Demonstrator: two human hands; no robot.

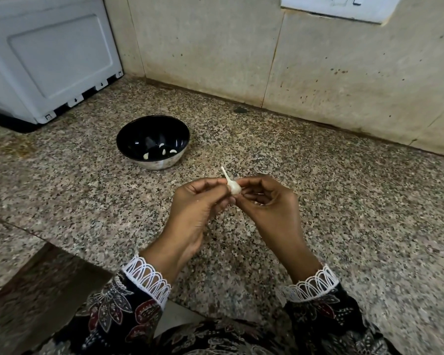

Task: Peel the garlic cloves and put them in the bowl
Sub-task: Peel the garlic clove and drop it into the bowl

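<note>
A white garlic clove (233, 187) with a thin stalk pointing up-left is held between both hands above the counter. My left hand (198, 211) pinches its left side with thumb and fingertips. My right hand (269, 206) pinches its right side, fingers curled. A dark steel bowl (128, 142) stands beyond the hands on the counter, with several peeled cloves (164, 151) lying on its bottom.
The speckled granite counter (344, 213) runs to a stained tiled wall (318, 73) behind. A white appliance (44, 60) stands at the back left. The counter edge (49, 247) drops away at the lower left. A small dark spot (240, 110) lies near the wall.
</note>
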